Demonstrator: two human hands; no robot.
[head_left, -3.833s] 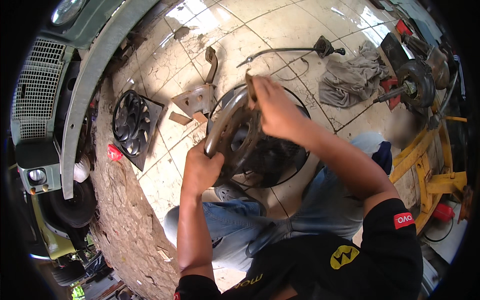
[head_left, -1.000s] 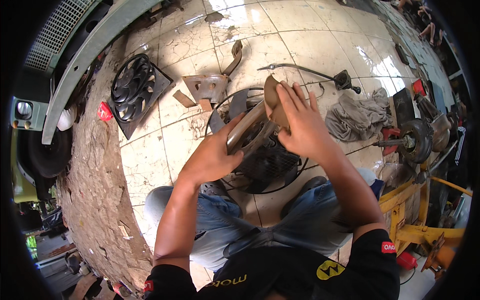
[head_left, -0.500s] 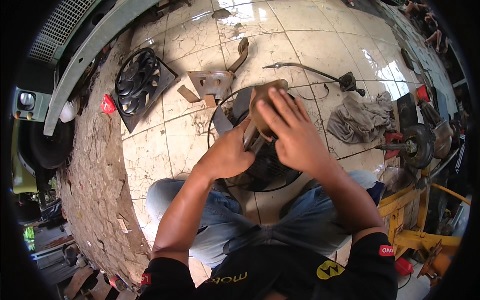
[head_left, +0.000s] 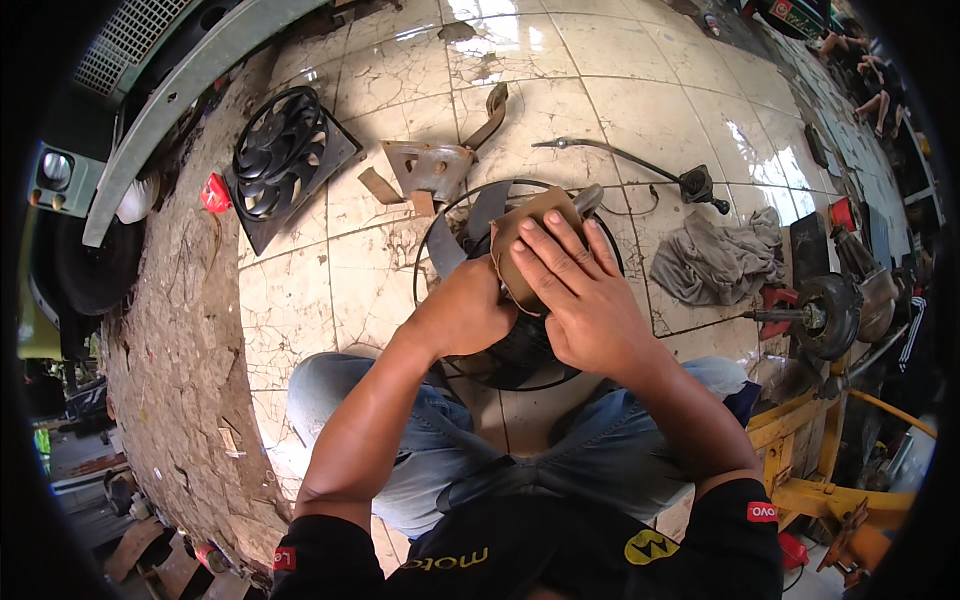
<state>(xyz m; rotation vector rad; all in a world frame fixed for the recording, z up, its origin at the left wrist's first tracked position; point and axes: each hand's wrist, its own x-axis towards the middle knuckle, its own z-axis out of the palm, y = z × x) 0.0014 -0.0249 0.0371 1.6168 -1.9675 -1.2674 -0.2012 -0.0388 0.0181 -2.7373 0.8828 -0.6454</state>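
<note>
My right hand point(head_left: 590, 300) lies flat with its fingers stretched out on a brown sheet point(head_left: 518, 218) that looks like sandpaper. Beneath the sheet is a metal part point(head_left: 590, 197); only its grey rounded end shows past the far edge. My left hand point(head_left: 470, 310) is closed round the near side of this part, which the fist and sheet mostly hide, so I cannot tell its kind. Under both hands, between my knees, stands a round black fan-like unit point(head_left: 520, 378) with a thin ring and a dark blade point(head_left: 488, 208).
Left on the tiles lies a black radiator fan point(head_left: 285, 160). Ahead are a rusty pedal bracket point(head_left: 430, 165) and a gear lever point(head_left: 640, 160). A grey rag point(head_left: 715, 255) is at right, near a wheel hub point(head_left: 825, 310) and yellow frame point(head_left: 800, 450). A vehicle bumper point(head_left: 150, 110) curves far left.
My right hand and the brown sheet have shifted slightly nearer, and the sheet now faces up more. The metal part's end shows at its far edge. My left hand keeps its grip.
</note>
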